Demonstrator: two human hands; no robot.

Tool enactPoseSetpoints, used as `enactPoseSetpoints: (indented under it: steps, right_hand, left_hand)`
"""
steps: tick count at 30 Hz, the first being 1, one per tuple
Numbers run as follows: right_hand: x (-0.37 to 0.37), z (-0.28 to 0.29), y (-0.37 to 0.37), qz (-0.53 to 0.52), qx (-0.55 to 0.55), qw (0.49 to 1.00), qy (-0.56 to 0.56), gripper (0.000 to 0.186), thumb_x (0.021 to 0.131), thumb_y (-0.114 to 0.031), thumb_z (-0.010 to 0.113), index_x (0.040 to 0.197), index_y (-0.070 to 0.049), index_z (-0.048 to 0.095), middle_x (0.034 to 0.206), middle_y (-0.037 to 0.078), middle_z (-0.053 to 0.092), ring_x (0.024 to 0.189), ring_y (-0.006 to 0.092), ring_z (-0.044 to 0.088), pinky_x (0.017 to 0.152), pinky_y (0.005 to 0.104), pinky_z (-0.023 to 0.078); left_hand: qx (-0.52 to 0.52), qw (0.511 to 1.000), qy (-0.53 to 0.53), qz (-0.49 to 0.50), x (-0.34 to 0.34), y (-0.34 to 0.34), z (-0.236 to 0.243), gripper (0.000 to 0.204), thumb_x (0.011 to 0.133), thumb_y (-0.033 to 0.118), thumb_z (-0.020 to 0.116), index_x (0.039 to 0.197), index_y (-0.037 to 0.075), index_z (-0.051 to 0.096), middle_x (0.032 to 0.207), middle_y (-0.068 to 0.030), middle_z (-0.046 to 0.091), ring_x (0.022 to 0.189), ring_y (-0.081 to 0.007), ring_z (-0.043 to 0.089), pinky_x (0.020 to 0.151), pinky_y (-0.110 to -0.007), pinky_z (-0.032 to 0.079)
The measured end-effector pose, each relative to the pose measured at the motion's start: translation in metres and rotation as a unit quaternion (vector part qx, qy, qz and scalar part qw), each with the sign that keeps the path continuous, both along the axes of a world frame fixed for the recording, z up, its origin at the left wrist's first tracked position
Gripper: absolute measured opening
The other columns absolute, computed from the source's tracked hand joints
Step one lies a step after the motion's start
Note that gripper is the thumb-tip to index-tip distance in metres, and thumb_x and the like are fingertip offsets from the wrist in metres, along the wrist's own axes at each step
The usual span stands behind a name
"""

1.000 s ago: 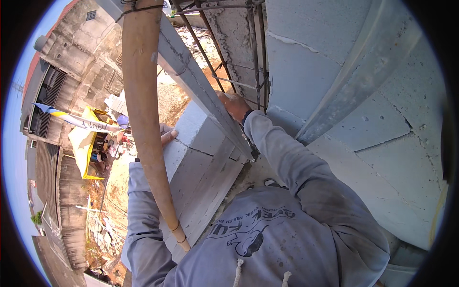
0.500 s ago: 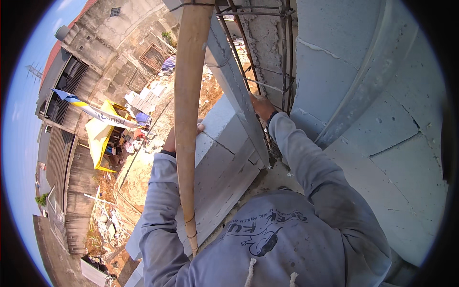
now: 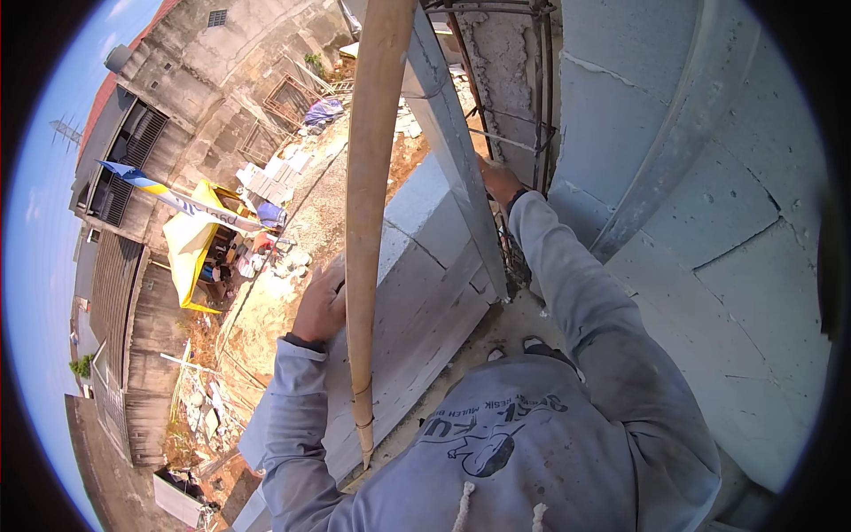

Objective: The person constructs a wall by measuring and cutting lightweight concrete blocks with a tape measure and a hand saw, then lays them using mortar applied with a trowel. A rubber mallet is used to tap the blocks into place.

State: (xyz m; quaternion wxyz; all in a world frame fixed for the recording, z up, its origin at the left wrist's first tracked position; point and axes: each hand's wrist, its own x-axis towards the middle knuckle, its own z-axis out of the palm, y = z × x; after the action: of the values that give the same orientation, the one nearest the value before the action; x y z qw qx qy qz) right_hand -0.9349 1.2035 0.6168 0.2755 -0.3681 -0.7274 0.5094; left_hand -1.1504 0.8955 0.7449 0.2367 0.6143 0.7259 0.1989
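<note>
My left hand (image 3: 321,306) lies against the outer side of the low wall of pale lightweight blocks (image 3: 394,324), its fingers reaching forward and partly hidden behind a bamboo pole (image 3: 379,133). The visible fingers look stretched out, not wrapped round anything. Farther along, my right hand (image 3: 502,181) reaches past a slanted metal channel (image 3: 452,146) at the far end of the top block (image 3: 417,208). The channel hides its fingertips, so I cannot see what they touch. Beside that hand rises a cage of steel bars (image 3: 542,97).
A tall block wall (image 3: 700,204) stands at the right, with a curved-looking metal strip (image 3: 660,151) across it. Below at the left lie a rubble-strewn yard (image 3: 301,217), a yellow canopy (image 3: 188,253) and a banner (image 3: 182,202). My feet (image 3: 532,344) show on the ledge.
My left hand has drawn back toward me along the wall and shows more beside the pole. My right hand stays near the channel and bars. The view has shifted slightly.
</note>
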Motion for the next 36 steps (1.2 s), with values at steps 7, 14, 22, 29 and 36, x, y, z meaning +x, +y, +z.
enactPoseSetpoints:
  steps: [7, 14, 22, 29, 36]
  right_hand:
    - [-0.008, -0.023, 0.013, 0.002, 0.102, 0.994, -0.025, 0.071, 0.098, -0.060, 0.023, 0.117, -0.001, 0.059, 0.112, 0.026, 0.062, 0.106, 0.0433, 0.057, 0.091, 0.0456, 0.042]
    - [0.002, -0.063, 0.050, -0.014, -0.142, 0.980, 0.135, 0.064, 0.095, -0.052, 0.043, 0.126, 0.004, 0.051, 0.107, 0.017, 0.064, 0.097, 0.0282, 0.058, 0.088, 0.0363, 0.043]
    - [0.005, -0.017, 0.000, -0.020, -0.293, 0.941, 0.169, 0.067, 0.095, -0.053, 0.044, 0.133, 0.001, 0.046, 0.134, 0.011, 0.051, 0.114, 0.0257, 0.050, 0.097, 0.0393, 0.039]
    - [0.046, -0.064, -0.072, -0.080, -0.115, 0.982, 0.127, 0.071, 0.096, -0.053, 0.042, 0.141, 0.002, 0.038, 0.142, 0.015, 0.044, 0.128, 0.0267, 0.044, 0.106, 0.0378, 0.034]
    - [0.152, -0.272, -0.140, 0.399, 0.185, 0.829, -0.346, 0.059, 0.093, -0.052, 0.049, 0.116, 0.002, 0.060, 0.115, 0.015, 0.065, 0.106, 0.0293, 0.061, 0.092, 0.0342, 0.044]
  left_hand:
    - [0.023, 0.974, 0.227, 0.008, 0.012, -0.064, 0.002, 0.045, 0.096, 0.026, 0.051, 0.139, 0.015, 0.048, 0.143, -0.0131, 0.045, 0.136, -0.0295, 0.038, 0.113, -0.056, 0.017]
    - [0.064, 0.954, 0.274, 0.104, 0.047, -0.127, 0.007, 0.043, 0.092, 0.028, 0.057, 0.133, 0.018, 0.053, 0.125, -0.0108, 0.061, 0.122, -0.0280, 0.052, 0.112, -0.052, 0.023]
    - [0.534, 0.742, -0.278, 0.294, 0.107, -0.219, 0.002, 0.075, 0.099, 0.056, 0.033, 0.149, 0.002, 0.021, 0.135, -0.0268, 0.048, 0.126, -0.0287, 0.048, 0.105, -0.040, 0.036]
    - [0.403, 0.564, -0.294, 0.658, 0.228, -0.307, -0.151, 0.078, 0.097, 0.060, 0.034, 0.150, 0.004, 0.020, 0.140, -0.0212, 0.046, 0.124, -0.0301, 0.050, 0.103, -0.042, 0.036]
    - [-0.297, 0.212, -0.327, 0.871, 0.603, -0.465, -0.444, 0.059, 0.089, 0.050, 0.056, 0.123, 0.002, 0.059, 0.120, -0.0257, 0.060, 0.115, -0.0392, 0.056, 0.099, -0.044, 0.043]
